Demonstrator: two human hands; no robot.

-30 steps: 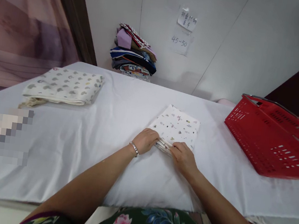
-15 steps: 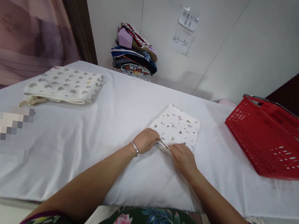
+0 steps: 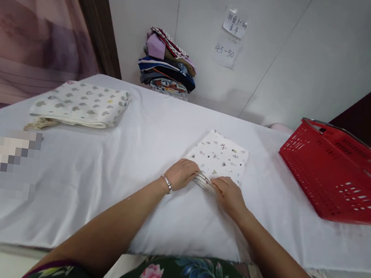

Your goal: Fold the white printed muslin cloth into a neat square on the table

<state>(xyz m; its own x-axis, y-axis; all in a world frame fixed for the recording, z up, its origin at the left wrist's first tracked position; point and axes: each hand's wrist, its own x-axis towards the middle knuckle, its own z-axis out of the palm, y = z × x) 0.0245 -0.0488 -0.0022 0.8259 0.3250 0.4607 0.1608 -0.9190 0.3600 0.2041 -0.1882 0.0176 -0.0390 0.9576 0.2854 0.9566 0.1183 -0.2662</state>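
Left hand (image 3: 180,175) and right hand (image 3: 230,196) pinch the near edge of the folded cloth (image 3: 219,155), fingers closed, neither hand clearly nearer; it lies on the white tablecloth (image 3: 152,130), extending away from both, its long axis hard to judge

The folded printed cloth (image 3: 226,158) looks matt and smooth; the white tablecloth (image 3: 160,122) has a soft satiny sheen. At three o'clock, a red plastic shopping basket (image 3: 317,174) carries shiny metal handles (image 3: 342,130).
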